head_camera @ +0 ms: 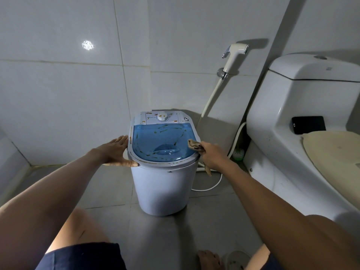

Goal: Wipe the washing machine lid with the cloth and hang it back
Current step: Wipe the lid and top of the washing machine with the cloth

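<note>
Right in the middle of the floor (pixel 109 184): a small white washing machine (pixel 163 191) with a see-through blue lid (pixel 161 145). Orange-brown smears and streaks all over the lid and on the white panel behind it, around the round dial (pixel 162 116).

Left of the washing machine: left hand (pixel 115 152), pressed flat against the side of the rim, fingers (pixel 121 140) straight and spread, thumb along the front edge, holding nothing.

On the right edge of the lid: right hand (pixel 211 154), fingers curled tight around a tan cloth (pixel 194 144). Bunched end of the cloth touching the lid at its right edge, a loose tail hanging down below the hand beside the washing machine.

Right of the washing machine: a white toilet (pixel 292 133) with a cream seat cover, and a black phone (pixel 308 124) lying on the ledge under the tank. Between the washing machine and the toilet: a white hose (pixel 212 96) running up the tiled wall (pixel 58 94) to a spray nozzle (pixel 235 53). Can't tell what the small green and white thing low in that gap is.

Near the bottom: bare knees, dark shorts, a bare foot (pixel 209 259).
</note>
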